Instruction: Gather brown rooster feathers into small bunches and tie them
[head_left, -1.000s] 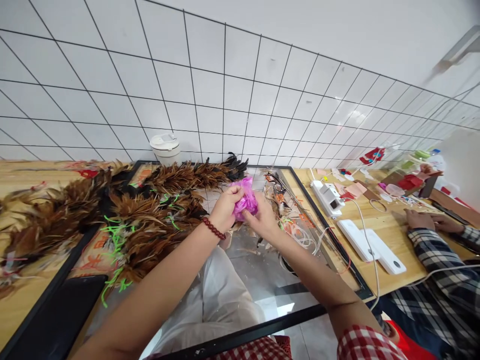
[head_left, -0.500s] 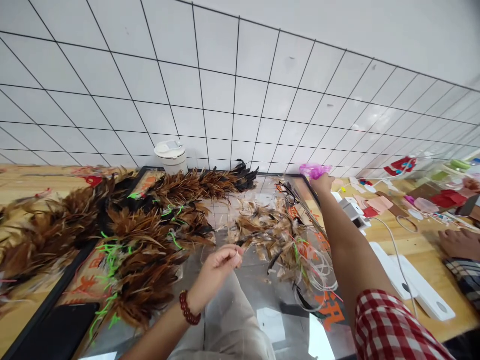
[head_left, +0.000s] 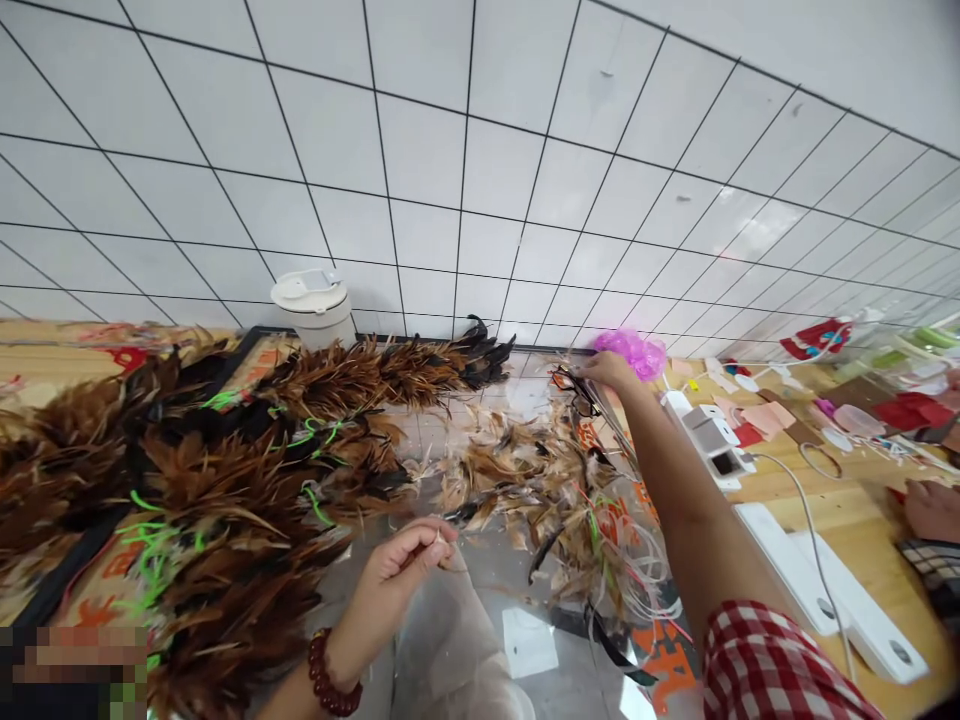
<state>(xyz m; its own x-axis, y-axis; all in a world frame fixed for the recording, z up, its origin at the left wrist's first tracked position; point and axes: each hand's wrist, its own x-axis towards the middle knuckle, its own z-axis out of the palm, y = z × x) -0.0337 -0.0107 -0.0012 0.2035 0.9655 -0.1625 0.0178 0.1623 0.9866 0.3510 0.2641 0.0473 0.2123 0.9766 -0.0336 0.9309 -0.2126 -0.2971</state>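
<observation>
White tiled wall [head_left: 420, 150] 12 o'clock | left hand [head_left: 405, 560] 7 o'clock: fingertips pinched, contents too small to tell | right hand [head_left: 616, 373] 3 o'clock: curled at scissors [head_left: 568, 381], can't tell grip | purple plastic bag [head_left: 637, 352] just behind | loose feathers [head_left: 517, 465] 5 o'clock

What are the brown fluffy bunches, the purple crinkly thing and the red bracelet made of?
Brown bunches: feathers, mostly glossy; tapered tips and soft frayed edges show it, though real or imitation is unclear.
Purple thing: probably thin, shiny plastic, since it's crumpled and partly see-through.
Red bracelet: round, smooth beads with a slight shine, perhaps wood, stone or plastic.
</observation>
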